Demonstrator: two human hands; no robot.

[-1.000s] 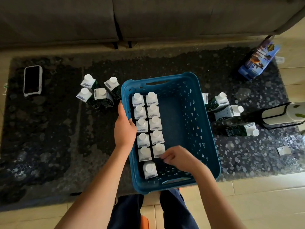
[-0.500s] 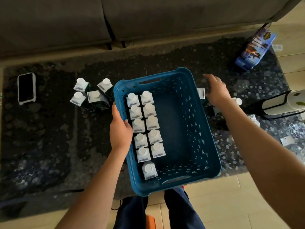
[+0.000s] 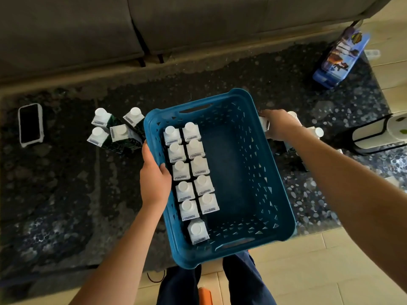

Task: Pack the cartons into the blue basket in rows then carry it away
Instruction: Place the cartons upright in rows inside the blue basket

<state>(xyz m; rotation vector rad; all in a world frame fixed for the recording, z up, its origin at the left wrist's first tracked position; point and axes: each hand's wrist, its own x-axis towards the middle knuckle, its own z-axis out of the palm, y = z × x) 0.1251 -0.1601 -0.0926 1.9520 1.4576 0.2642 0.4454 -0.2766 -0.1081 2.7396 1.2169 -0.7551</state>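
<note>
— How will these cartons handle, and where do you take one?

— I think each small carton (image 3: 264, 125) is light and stiff, with smooth printed sides, so I take it by the body below the white cap. The blue basket (image 3: 273, 188) is perforated plastic and I guess it flexes when full; its end handle slots are the place to lift.

— Where is everything now?

— The basket stands on the dark rug (image 3: 55, 194), at its near edge. My left hand (image 3: 155, 179) grips the basket's left rim, beside eleven packed cartons (image 3: 190, 170). My right hand (image 3: 278, 126) is outside the right wall and closes around one carton there. Four more cartons (image 3: 116, 133) stand left of the basket.
</note>
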